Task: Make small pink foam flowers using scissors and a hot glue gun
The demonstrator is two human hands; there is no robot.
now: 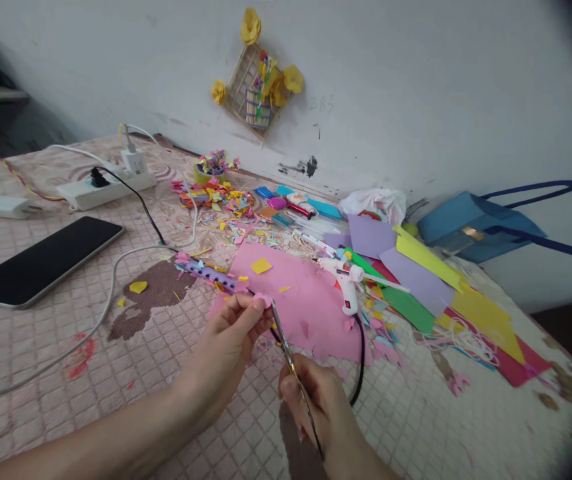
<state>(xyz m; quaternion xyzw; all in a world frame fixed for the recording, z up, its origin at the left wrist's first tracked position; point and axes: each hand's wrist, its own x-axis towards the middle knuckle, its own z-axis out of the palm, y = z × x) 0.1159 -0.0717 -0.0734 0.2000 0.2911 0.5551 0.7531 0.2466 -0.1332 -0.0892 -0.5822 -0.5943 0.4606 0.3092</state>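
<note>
Between thumb and fingertips, my left hand pinches a small pink paper piece. Slim scissors, seen nearly edge-on, are gripped in my right hand; their silver tips point up to the pink piece and their handles run back over the palm. Beneath and beyond both hands lies a pink sheet with a yellow square on it. Left of that sheet is a purple strip with dark spots and small paper bits.
A white glue gun with a black cord rests on the pink sheet's right edge. Coloured sheets and a blue bag are at right. A phone, power strip and white cable are at left. Paper scraps lie behind.
</note>
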